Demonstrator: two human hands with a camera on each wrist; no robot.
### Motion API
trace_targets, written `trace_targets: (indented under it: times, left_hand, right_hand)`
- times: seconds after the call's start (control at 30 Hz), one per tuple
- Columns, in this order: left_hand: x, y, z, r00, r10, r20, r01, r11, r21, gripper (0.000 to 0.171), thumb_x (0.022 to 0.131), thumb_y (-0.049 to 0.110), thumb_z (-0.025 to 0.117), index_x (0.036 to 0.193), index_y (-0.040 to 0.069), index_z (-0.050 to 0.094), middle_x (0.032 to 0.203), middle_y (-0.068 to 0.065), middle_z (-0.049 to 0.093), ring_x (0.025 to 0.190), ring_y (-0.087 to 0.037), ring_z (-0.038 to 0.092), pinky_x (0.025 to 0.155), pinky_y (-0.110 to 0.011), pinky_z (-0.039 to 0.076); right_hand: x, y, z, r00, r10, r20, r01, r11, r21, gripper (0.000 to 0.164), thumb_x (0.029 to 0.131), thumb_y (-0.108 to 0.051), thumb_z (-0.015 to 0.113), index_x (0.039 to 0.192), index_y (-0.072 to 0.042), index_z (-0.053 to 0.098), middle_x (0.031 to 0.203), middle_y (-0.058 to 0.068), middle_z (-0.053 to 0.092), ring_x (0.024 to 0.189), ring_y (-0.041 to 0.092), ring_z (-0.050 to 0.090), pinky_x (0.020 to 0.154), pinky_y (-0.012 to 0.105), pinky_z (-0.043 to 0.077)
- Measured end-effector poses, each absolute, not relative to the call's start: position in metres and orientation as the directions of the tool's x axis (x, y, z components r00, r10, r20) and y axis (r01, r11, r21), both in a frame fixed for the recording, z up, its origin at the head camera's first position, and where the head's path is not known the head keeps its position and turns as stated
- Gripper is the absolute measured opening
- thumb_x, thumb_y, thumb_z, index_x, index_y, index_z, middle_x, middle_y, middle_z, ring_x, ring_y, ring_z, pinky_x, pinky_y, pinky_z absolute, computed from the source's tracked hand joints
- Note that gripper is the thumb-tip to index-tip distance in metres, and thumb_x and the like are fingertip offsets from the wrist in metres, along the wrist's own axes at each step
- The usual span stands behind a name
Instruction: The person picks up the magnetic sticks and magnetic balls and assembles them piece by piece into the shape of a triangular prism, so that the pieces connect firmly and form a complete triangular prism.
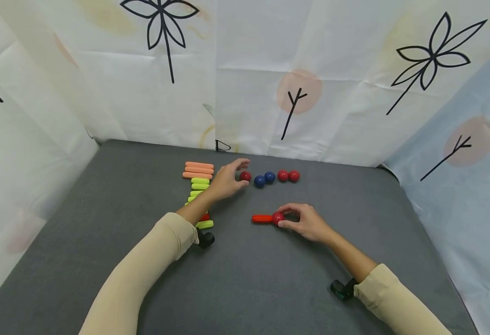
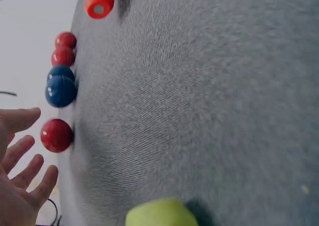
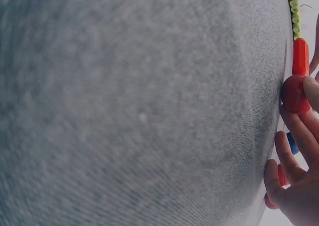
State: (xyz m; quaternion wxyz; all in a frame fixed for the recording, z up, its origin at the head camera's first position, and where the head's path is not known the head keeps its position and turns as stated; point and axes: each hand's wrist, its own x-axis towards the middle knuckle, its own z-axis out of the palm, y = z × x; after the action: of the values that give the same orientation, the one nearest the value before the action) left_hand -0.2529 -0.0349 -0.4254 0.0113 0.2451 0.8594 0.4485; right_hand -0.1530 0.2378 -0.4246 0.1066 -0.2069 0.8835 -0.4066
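My right hand (image 1: pixel 305 224) pinched one glossy red ball (image 1: pixel 278 218) against its nine-o'clock red plastic-looking stick (image 1: pixel 262 218), left hand (image 1: pixel 226 182) wide, five red/blue balls (image 1: pixel 259 181) seemingly left unjoined.

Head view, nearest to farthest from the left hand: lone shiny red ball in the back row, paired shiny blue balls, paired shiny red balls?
1. Lone shiny red ball: at the gap between the left hand's thumb and fingers.
2. Paired shiny blue balls: next along, to its right.
3. Paired shiny red balls: right end of the row.

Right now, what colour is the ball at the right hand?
Red: the ball shows best in the right wrist view.
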Motion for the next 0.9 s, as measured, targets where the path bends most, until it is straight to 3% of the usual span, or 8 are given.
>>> trace_targets:
  times: [0.13,0.4,0.9]
  left_hand:
    - [-0.260,-0.033,-0.435,-0.880,0.451,0.148,0.391,0.513,0.764,0.058,0.094,0.004,0.068,0.146,0.003,0.045,0.142,-0.016,0.055,0.133,-0.030,0.049,0.110,-0.048,0.037]
    - [-0.261,-0.029,-0.432,-0.875,0.482,0.048,0.369,0.598,0.711,0.065,0.091,0.003,0.070,0.150,0.009,0.041,0.134,-0.016,0.060,0.122,-0.030,0.056,0.102,-0.047,0.045]
    - [-0.218,-0.055,-0.434,-0.740,0.669,0.077,0.514,0.488,0.705,0.067,0.085,0.009,0.080,0.144,0.006,0.047,0.113,-0.006,0.070,0.102,-0.017,0.066,0.093,-0.038,0.052]
  right_hand:
    - [-0.152,0.237,-0.426,-0.890,-0.455,-0.021,-0.281,0.586,-0.759,0.034,0.089,-0.019,0.076,0.119,-0.005,0.069,0.112,0.006,0.071,0.109,0.024,0.064,0.099,0.050,0.047]
    - [-0.152,0.236,-0.426,-0.894,-0.448,-0.008,-0.287,0.587,-0.757,0.032,0.089,-0.019,0.076,0.118,-0.005,0.069,0.110,0.006,0.071,0.107,0.024,0.064,0.098,0.051,0.047]
    - [-0.154,0.239,-0.428,-0.891,-0.454,0.002,-0.299,0.584,-0.755,0.032,0.090,-0.020,0.076,0.118,-0.006,0.069,0.112,0.006,0.071,0.109,0.025,0.064,0.099,0.051,0.046]
